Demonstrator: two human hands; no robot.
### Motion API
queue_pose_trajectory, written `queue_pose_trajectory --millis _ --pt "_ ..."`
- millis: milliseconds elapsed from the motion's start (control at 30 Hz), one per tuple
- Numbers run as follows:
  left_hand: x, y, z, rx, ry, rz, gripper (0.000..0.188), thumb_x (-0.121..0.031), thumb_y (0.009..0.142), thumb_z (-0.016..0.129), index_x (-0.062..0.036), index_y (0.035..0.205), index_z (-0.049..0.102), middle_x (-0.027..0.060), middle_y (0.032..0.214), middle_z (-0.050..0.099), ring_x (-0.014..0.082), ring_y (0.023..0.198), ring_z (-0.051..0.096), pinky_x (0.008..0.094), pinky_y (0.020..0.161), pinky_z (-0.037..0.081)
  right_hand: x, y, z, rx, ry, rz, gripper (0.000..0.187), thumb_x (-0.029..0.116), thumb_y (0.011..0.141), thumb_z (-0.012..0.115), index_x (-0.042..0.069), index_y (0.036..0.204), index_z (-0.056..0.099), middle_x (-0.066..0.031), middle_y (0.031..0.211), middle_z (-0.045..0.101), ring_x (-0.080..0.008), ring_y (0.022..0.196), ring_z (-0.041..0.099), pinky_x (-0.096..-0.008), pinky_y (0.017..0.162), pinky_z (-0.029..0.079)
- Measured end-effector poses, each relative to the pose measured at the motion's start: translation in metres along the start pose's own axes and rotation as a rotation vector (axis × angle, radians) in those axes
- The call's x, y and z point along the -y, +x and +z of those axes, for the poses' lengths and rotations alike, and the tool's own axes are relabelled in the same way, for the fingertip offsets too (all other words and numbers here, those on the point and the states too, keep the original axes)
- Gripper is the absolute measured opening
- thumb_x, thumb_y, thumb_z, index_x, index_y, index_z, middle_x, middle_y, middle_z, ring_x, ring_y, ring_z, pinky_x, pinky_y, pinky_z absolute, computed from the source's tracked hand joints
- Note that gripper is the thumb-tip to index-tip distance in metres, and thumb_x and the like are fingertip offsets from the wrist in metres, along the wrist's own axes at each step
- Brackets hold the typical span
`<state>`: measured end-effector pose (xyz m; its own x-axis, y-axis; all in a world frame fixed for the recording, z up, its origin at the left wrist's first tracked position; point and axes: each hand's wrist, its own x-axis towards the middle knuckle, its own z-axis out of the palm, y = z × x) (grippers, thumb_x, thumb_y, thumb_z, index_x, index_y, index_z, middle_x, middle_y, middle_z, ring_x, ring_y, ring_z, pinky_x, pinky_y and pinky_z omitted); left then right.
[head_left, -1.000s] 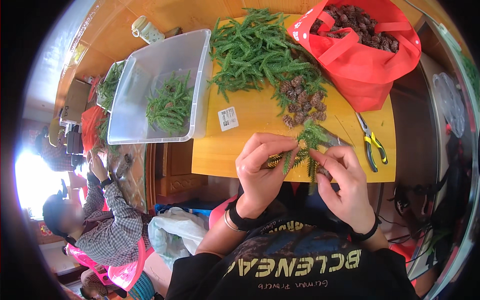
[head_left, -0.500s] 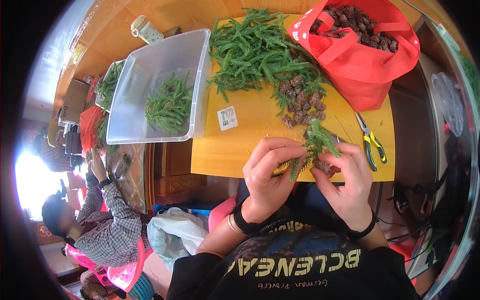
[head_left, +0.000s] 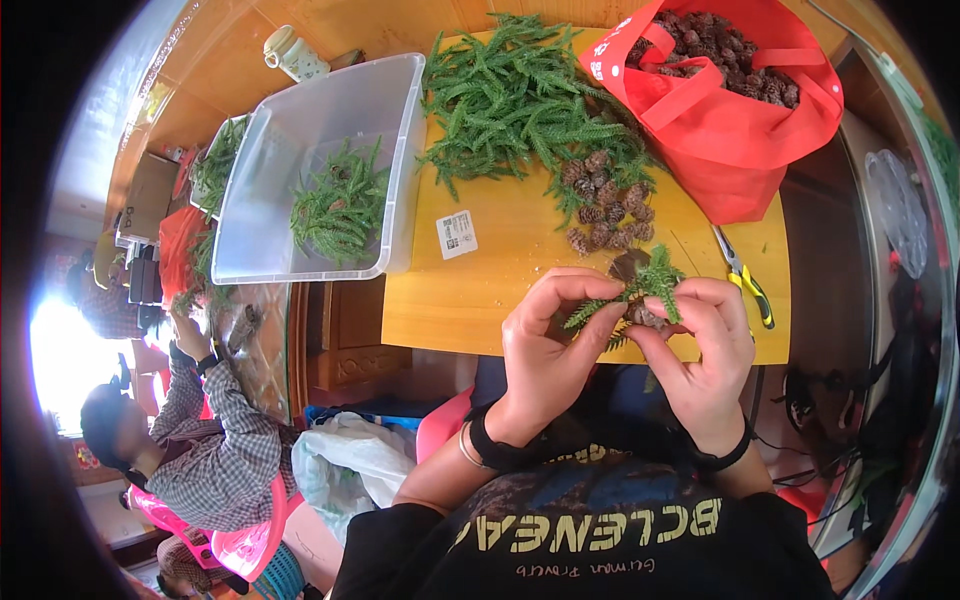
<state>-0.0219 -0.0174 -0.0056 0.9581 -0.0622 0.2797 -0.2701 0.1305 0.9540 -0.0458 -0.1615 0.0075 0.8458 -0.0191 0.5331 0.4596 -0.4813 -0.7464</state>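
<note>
- The left hand (head_left: 548, 345) and the right hand (head_left: 700, 352) meet just off the near edge of the yellow worktop (head_left: 500, 270), which serves as the landmark here.
- Between them sits a small green sprig (head_left: 650, 285) pressed against a dark pine cone (head_left: 640, 312); the left grip pinches the sprig's stem end, while the right grip closes thumb and fingertips round the cone and the sprig's tip. Holding both pieces close to the body likely keeps them steady for fine fingerwork.
- On the worktop's middle, just beyond the hands, lies a loose cluster of pine cones (head_left: 605, 205), near enough to pick from.
- At the worktop's far side spreads a heap of green branches (head_left: 520, 105), touching the cones.
- A red bag (head_left: 740, 150) stands on the worktop's far right corner, its mouth open and full of more cones, apparently the supply.
- Yellow-handled scissors (head_left: 742, 285) lie on the worktop's right edge, just beside the right hand.
- A small white square label (head_left: 457, 234) with dark printed marks lies flat on the worktop's left part.
- A clear plastic bin (head_left: 300, 130) overhangs the worktop's left edge and holds a few green sprigs.
- Well left of the worktop, another person in a checked shirt (head_left: 215, 440) works with greenery too.
</note>
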Motion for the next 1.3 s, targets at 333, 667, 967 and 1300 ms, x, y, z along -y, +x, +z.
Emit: queue_pose_trajectory --millis 333,667,967,1300 --pt "-0.001 0.001 -0.002 0.016 0.000 -0.048 0.012 0.004 0.079 0.062 0.0021 0.091 0.060 0.0081 0.091 0.059 0.0125 0.084 0.056 0.0226 0.074 0.045 0.003 0.002 0.000 0.012 -0.095 -0.006 0.031 -0.004 0.067 0.074 0.005 0.096 0.067 -0.0071 0.093 0.048 -0.0139 0.068 0.060 -0.0239 0.057 0.048" --pt "-0.001 0.002 -0.004 0.094 -0.047 -0.124 0.013 0.001 0.081 0.061 0.0013 0.094 0.059 0.0053 0.098 0.055 0.0099 0.087 0.055 0.0218 0.073 0.046 0.002 -0.001 0.005 -0.071 0.059 0.071 0.033 -0.008 0.064 0.074 0.004 0.092 0.061 -0.0087 0.088 0.055 -0.0128 0.065 0.058 -0.0231 0.057 0.047" --pt "-0.005 0.001 -0.006 0.134 -0.156 -0.105 0.019 0.006 0.073 0.066 0.0025 0.090 0.057 0.0160 0.103 0.060 0.0169 0.095 0.058 0.0286 0.082 0.046 -0.004 -0.006 0.003 -0.089 0.106 0.060 0.031 -0.005 0.061 0.078 0.003 0.082 0.057 -0.0094 0.082 0.059 -0.0160 0.066 0.059 -0.0238 0.058 0.047" --pt "0.001 -0.001 -0.009 0.139 -0.061 0.131 0.020 0.008 0.068 0.068 -0.0004 0.085 0.060 0.0125 0.093 0.065 0.0179 0.084 0.063 0.0258 0.071 0.050 -0.004 -0.010 -0.003 -0.015 0.192 0.051 0.032 -0.005 0.062 0.077 0.002 0.082 0.053 -0.0101 0.084 0.057 -0.0188 0.075 0.058 -0.0270 0.066 0.047"
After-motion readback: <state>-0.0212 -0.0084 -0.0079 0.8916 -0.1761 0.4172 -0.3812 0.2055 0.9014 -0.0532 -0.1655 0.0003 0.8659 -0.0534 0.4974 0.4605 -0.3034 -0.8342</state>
